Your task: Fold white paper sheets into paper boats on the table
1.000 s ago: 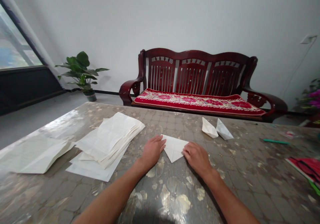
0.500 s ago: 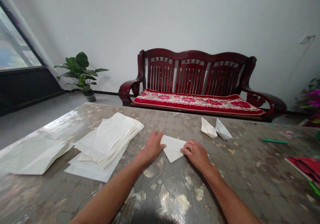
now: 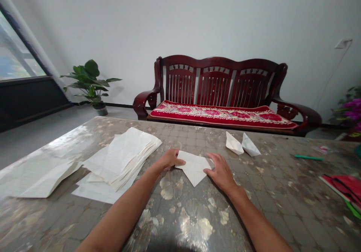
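A folded white sheet of paper lies in front of me on the table, a straight edge at its far side and a pointed corner toward me. My left hand is closed on its left end, thumb on top and fingers at the edge and beneath. At the right end, my right hand has the paper between its thumb and curved fingers; some fingertips are hidden. Beyond it to the right stand two folded paper shapes, a cream one and a white one.
Left of my hands is a stack of paper sheets, with another folded sheet farther left. A green pen and a red book with a dark strap lie right. Behind the patterned table stands a wooden bench.
My left thumb has slid onto the top of the folded paper, with the fingers now at its edge and beneath. My right fingers have opened somewhat around its right end. The paper has turned slightly.
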Action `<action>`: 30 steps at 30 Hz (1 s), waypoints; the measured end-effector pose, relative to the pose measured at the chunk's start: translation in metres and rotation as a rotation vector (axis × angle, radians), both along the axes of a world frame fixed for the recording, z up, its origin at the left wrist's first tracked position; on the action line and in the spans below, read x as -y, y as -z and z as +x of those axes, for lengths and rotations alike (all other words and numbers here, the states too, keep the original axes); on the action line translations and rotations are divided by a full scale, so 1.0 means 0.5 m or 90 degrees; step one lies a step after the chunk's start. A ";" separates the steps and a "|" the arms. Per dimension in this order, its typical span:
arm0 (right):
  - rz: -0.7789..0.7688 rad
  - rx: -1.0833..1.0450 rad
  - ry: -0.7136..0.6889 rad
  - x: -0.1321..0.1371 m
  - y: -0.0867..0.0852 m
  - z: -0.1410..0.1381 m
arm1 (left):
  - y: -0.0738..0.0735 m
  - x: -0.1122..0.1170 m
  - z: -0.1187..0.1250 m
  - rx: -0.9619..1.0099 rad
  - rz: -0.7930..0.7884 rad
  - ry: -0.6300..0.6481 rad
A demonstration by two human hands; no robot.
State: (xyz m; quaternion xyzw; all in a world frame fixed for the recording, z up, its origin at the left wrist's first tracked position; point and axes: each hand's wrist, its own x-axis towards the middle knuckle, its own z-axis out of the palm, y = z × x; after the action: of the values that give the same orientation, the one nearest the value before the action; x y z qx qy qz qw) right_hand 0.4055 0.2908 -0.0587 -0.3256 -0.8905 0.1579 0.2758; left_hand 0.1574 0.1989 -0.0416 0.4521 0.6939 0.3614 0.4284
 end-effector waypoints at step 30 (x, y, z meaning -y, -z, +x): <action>0.245 0.199 -0.120 0.034 -0.038 0.016 | 0.005 0.082 0.076 -0.631 0.360 0.287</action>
State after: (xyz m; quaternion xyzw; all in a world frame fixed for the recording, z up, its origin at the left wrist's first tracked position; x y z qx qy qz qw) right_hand 0.4134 0.2737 -0.0396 -0.2029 -0.9624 -0.0414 0.1760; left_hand 0.1956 0.1580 -0.0443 0.7983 0.5750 0.1784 -0.0161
